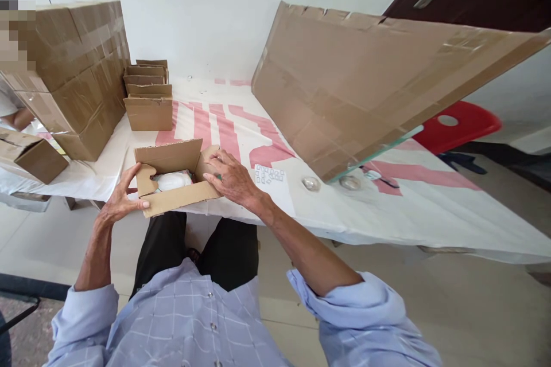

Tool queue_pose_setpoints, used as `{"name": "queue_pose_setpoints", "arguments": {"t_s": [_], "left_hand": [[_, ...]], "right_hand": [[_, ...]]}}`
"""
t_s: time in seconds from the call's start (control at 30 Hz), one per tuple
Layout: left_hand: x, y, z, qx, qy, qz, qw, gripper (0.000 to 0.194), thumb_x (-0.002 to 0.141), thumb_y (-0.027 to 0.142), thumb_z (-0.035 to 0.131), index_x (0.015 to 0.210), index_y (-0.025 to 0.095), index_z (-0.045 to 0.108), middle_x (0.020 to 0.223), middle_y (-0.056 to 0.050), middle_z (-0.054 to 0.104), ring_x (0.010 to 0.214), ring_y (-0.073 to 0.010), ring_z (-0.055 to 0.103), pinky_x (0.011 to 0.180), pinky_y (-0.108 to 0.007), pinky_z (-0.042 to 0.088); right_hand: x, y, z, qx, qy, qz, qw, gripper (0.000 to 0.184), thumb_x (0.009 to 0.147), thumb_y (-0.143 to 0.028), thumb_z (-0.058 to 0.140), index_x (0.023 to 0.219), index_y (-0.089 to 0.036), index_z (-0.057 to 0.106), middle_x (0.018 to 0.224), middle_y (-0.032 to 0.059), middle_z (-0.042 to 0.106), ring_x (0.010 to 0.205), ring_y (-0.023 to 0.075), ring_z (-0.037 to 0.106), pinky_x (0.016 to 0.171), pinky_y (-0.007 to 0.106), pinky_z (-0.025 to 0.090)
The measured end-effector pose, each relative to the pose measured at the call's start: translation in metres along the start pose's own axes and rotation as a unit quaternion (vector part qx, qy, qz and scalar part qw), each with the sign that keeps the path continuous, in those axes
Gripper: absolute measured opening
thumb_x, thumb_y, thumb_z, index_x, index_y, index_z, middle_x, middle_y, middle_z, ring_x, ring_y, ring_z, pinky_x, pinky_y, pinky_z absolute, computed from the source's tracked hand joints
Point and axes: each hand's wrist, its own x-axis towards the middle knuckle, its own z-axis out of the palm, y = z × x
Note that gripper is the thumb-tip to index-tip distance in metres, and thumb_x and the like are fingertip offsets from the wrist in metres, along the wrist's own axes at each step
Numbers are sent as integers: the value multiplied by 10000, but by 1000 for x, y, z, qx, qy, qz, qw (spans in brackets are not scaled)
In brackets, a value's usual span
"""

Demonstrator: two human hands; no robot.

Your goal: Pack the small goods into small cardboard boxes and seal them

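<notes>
A small cardboard box (183,200) stands at the table's front edge, its top flaps raised. Inside lies something round and white (175,181), with coloured print at its side; its kind is unclear. My left hand (123,195) grips the box's left end, thumb on the front flap and fingers up by the back corner. At the opposite end, my right hand (232,178) has bent fingers on the right flap, some reaching over the box's inside edge. A white sheet with small printed or stuck squares (270,175) lies just right of that hand.
Upright open cartons (149,113) stand in a row behind, beside a tall stack of taped boxes (92,63). A closed box (34,155) sits far left near another person's arm (19,118). A large cardboard panel (344,80) leans at right; two clear round items (310,183) lie before it.
</notes>
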Motion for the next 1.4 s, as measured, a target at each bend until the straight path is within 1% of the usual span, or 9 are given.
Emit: {"name": "queue_pose_setpoints", "arguments": {"t_s": [0.2,0.37,0.5,0.67,0.83,1.0,1.07,1.17,1.4], "left_hand": [[-1,1,-1,0,-6,-9,1000,1280,683,814,957,1776,395,439,1864,-142,342,1700,-504,390,1261,-655,536],[-1,3,0,0,-3,-12,1000,1179,766,795,911,1773,397,447,1863,-128,355,1704,-484,388,1254,-619,552],[-2,4,0,-4,-1,-14,1000,1178,765,778,919,1773,391,448,1858,-125,358,1697,-483,401,1260,-619,548],[-2,4,2,-9,5,-17,1000,1183,757,776,925,1769,378,459,1852,-136,364,1696,-490,402,1273,-635,530],[-2,4,3,-7,7,-14,1000,1166,763,755,932,1765,383,466,1869,-126,348,1705,-487,388,1266,-623,539],[-2,4,3,-8,11,-13,1000,1158,756,768,929,1755,386,484,1849,-126,383,1686,-494,416,1252,-638,551],[-2,5,3,-9,12,-14,1000,1154,757,769,928,1753,385,489,1847,-123,388,1682,-495,421,1256,-642,547],[-2,7,4,-11,10,-17,1000,1157,758,759,934,1755,379,487,1857,-128,373,1688,-491,414,1261,-640,541],[-2,9,5,-14,14,-26,999,1161,758,744,936,1758,365,485,1863,-137,371,1671,-498,435,1257,-664,530]], "right_hand": [[-2,2,8,26,8,13,1000,304,1066,-271,654,1358,-243,733,1397,164,685,1305,375,681,1133,580,621],[-2,-4,6,60,20,7,998,384,1075,-293,638,1451,-269,711,1412,148,681,1365,366,667,1171,566,616],[-3,-12,3,67,21,-16,997,403,1088,-313,621,1478,-262,709,1483,160,677,1410,379,635,1220,607,569],[-4,-25,2,59,-13,-69,996,430,1084,-417,687,1470,-234,730,1612,186,640,1486,410,588,1265,664,503],[-7,-34,5,73,-82,-106,988,583,1053,-536,768,1568,-275,688,1689,177,603,1546,402,577,1252,655,520],[-9,-35,4,76,-113,-120,983,748,942,-616,892,1589,-302,686,1680,176,620,1558,420,577,1254,671,523],[-7,-34,4,87,-122,-122,981,743,937,-627,896,1576,-303,698,1673,168,628,1564,411,575,1271,665,515],[-3,-32,4,112,-134,-112,978,680,982,-630,847,1551,-281,713,1655,166,641,1560,386,587,1286,644,513],[5,-25,9,164,-149,-87,971,553,1025,-585,807,1481,-276,758,1578,147,696,1500,358,640,1273,627,536]]}}
